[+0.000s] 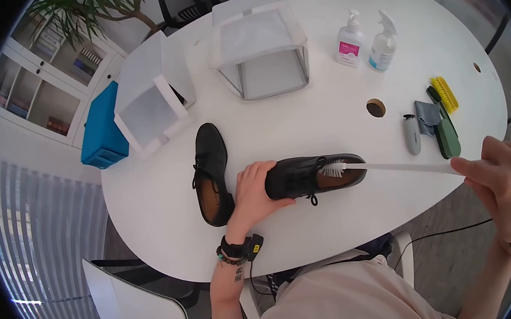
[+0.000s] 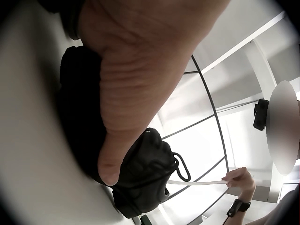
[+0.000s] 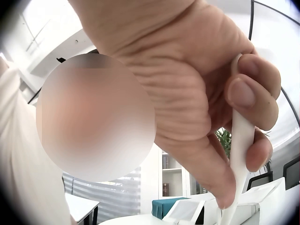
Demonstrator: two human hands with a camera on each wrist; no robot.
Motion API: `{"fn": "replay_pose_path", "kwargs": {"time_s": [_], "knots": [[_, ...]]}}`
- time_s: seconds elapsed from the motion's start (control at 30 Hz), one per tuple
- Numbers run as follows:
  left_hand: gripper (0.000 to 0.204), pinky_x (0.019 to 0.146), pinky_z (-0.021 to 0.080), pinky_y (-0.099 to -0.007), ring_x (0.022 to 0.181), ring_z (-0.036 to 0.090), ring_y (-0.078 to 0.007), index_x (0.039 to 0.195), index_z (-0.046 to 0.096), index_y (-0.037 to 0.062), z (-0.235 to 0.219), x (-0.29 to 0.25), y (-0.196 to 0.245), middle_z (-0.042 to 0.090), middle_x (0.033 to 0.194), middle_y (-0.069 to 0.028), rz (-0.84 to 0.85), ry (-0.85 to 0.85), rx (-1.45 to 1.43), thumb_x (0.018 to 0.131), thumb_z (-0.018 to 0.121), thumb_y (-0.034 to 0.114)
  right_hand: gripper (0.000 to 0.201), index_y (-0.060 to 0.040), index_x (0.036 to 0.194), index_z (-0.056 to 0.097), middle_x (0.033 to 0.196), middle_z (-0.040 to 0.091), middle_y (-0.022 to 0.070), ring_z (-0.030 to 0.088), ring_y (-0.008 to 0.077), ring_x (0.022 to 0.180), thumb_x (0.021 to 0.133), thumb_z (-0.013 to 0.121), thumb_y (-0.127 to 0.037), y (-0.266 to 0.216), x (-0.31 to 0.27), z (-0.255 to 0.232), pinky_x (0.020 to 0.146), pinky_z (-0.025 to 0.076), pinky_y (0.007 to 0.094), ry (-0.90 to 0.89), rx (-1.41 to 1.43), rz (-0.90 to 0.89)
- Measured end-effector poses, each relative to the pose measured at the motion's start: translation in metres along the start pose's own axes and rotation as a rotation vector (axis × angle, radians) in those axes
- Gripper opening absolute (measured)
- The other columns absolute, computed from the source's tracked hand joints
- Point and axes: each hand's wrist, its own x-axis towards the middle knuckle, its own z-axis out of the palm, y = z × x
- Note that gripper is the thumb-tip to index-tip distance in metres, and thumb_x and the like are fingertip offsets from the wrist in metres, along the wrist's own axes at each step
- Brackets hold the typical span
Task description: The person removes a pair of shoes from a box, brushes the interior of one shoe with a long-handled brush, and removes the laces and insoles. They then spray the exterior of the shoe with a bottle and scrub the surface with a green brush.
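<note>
Left hand (image 1: 257, 190) gripping black shoe (image 1: 290, 179) by toe, nearer near edge of table (image 1: 340, 228) than far one; right hand (image 1: 504, 183) gripping white brush (image 1: 414, 167) out past near-right edge, bristles in shoe's opening; long reach tbh, so wrist wobble could snag laces (image 1: 314, 200); looser left grip might let shoe skid into second shoe (image 1: 211, 157)

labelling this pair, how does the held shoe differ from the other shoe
The held shoe is in the grip of the left hand; the other shoe is unheld. The held shoe's toe points left; the other shoe's points forward. A brush reaches the held shoe's opening, not the other shoe's. Both are black, laced and tan inside.
</note>
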Motion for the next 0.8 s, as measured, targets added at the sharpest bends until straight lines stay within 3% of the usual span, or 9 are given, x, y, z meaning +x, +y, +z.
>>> {"fn": "replay_pose_path", "kwargs": {"time_s": [0.07,0.17,0.23,0.43,0.57,0.63,0.67,0.73,0.8], "knots": [[0.095,0.115,0.042,-0.0469,0.132,0.058,-0.0335,0.142,0.061,0.0100,0.001,0.000,0.000,0.063,0.137,-0.0099,-0.002,-0.001,0.004,0.062,0.105,0.034,0.025,-0.0135,0.094,0.083,0.076,0.053,0.0042,0.056,0.0268,0.076,0.069,0.087,-0.010,-0.001,0.004,-0.003,0.077,0.044,0.0422,-0.003,-0.019,-0.009],[0.094,0.114,0.042,-0.0468,0.132,0.058,-0.0345,0.142,0.062,0.0101,0.000,-0.001,0.002,0.064,0.137,-0.0104,-0.011,0.007,0.004,0.061,0.106,0.032,0.032,-0.0113,0.100,0.085,0.078,0.064,0.0058,0.061,0.0279,0.074,0.068,0.088,-0.007,0.008,0.014,-0.022,0.074,0.046,0.0410,-0.060,-0.041,-0.065],[0.094,0.114,0.042,-0.0467,0.131,0.059,-0.0354,0.141,0.062,0.0102,-0.001,-0.001,0.002,0.065,0.136,-0.0110,-0.012,0.012,-0.004,0.060,0.106,0.030,0.034,-0.0191,0.119,0.085,0.079,0.066,0.0059,0.065,0.0274,0.059,0.086,0.086,-0.014,0.026,0.032,-0.048,0.057,0.052,0.0428,-0.267,0.092,-0.300],[0.095,0.115,0.042,-0.0474,0.132,0.058,-0.0357,0.142,0.062,0.0101,-0.001,0.000,0.003,0.064,0.137,-0.0111,-0.011,0.005,0.009,0.060,0.106,0.030,0.029,-0.0171,0.115,0.086,0.075,0.067,0.0085,0.064,0.0274,0.057,0.088,0.084,-0.009,0.035,0.046,-0.050,0.057,0.051,0.0419,-0.378,0.159,-0.307],[0.094,0.115,0.042,-0.0471,0.133,0.058,-0.0346,0.142,0.062,0.0103,0.000,-0.001,0.002,0.063,0.138,-0.0106,-0.006,0.004,0.003,0.061,0.105,0.032,0.031,-0.0176,0.118,0.087,0.080,0.073,0.0115,0.068,0.0261,0.060,0.089,0.083,-0.008,0.074,0.063,-0.022,0.058,0.052,0.0400,-0.423,0.389,-0.206],[0.094,0.116,0.041,-0.0468,0.133,0.058,-0.0335,0.142,0.061,0.0103,0.000,0.000,0.001,0.063,0.138,-0.0102,0.001,-0.003,0.006,0.062,0.105,0.034,0.039,-0.0061,0.109,0.086,0.083,0.075,0.0100,0.068,0.0301,0.074,0.070,0.089,-0.001,0.092,0.073,0.002,0.073,0.049,0.0415,-0.530,0.425,-0.269],[0.095,0.116,0.041,-0.0467,0.133,0.058,-0.0335,0.143,0.061,0.0103,0.000,0.000,0.001,0.063,0.138,-0.0102,0.007,-0.001,0.012,0.062,0.105,0.034,0.039,-0.0061,0.109,0.086,0.083,0.075,0.0100,0.068,0.0301,0.074,0.070,0.089,-0.001,0.095,0.078,0.017,0.073,0.049,0.0415,-0.528,0.424,-0.267],[0.095,0.116,0.041,-0.0466,0.133,0.058,-0.0334,0.143,0.061,0.0103,0.000,0.000,0.001,0.063,0.138,-0.0101,0.013,0.002,0.017,0.062,0.105,0.034,0.037,-0.0009,0.114,0.085,0.088,0.080,0.0143,0.072,0.0314,0.074,0.077,0.086,0.003,0.093,0.086,0.051,0.072,0.052,0.0418,-0.593,0.741,-0.258],[0.094,0.116,0.042,-0.0466,0.133,0.058,-0.0333,0.143,0.061,0.0102,0.001,-0.001,0.001,0.063,0.138,-0.0100,0.007,0.005,0.017,0.062,0.105,0.033,0.035,-0.0020,0.115,0.085,0.088,0.079,0.0141,0.071,0.0322,0.073,0.080,0.086,0.001,0.075,0.083,0.080,0.072,0.053,0.0425,-0.569,0.806,-0.282]]}}
